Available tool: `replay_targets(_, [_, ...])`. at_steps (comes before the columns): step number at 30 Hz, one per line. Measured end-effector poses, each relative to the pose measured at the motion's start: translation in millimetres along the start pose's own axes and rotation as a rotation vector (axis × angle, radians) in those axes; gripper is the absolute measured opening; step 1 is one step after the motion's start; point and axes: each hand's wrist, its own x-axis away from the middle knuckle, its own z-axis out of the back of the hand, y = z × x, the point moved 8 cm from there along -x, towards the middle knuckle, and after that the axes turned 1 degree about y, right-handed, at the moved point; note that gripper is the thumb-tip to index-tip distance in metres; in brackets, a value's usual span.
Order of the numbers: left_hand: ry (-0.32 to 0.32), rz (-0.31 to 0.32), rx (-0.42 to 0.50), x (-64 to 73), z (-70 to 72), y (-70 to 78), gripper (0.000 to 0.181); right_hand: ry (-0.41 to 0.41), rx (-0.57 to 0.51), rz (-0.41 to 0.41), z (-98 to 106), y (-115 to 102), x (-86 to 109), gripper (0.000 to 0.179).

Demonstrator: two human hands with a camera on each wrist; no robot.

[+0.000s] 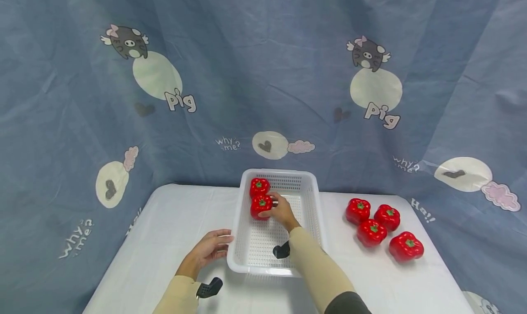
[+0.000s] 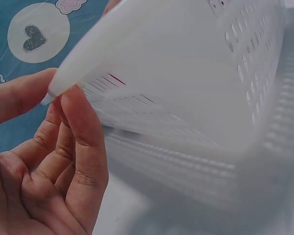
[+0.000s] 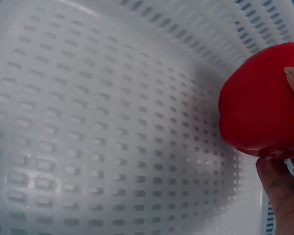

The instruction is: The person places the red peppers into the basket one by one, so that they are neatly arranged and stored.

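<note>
A white perforated plastic basket (image 1: 263, 271) stands at the middle of the table. My right hand (image 1: 283, 212) reaches into it and grips a red bell pepper (image 1: 260, 206), fingers and thumb at its sides. In the right wrist view that bell pepper (image 3: 264, 103) shows close against the basket's perforated wall. A second red bell pepper (image 1: 260, 185) sits just behind it in the basket's far left corner. At the basket's left side, my left hand (image 1: 212, 247) pinches the rim (image 2: 71, 73) between thumb and finger, the other fingers curled below the edge.
Several more red bell peppers (image 1: 372, 232) lie grouped on the white table (image 1: 189, 213) to the right of the basket. A blue curtain (image 1: 255, 76) with pig prints hangs right behind the table and along both sides.
</note>
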Motion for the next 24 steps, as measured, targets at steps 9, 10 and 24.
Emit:
replay_targets(9, [0.031,0.003,-0.016,1.9,0.5,-0.4,0.042,0.029,0.016,-0.004,-11.7,2.2,-0.3,0.069])
replay_targets(10, [0.034,0.003,-0.018,2.2,0.4,-0.2,0.042,0.029,0.013,-0.006,-12.6,2.4,-0.1,0.069])
replay_targets(24, [0.021,-0.002,-0.014,2.9,0.1,0.2,0.044,0.041,0.000,-0.014,-18.4,3.7,-3.9,0.069])
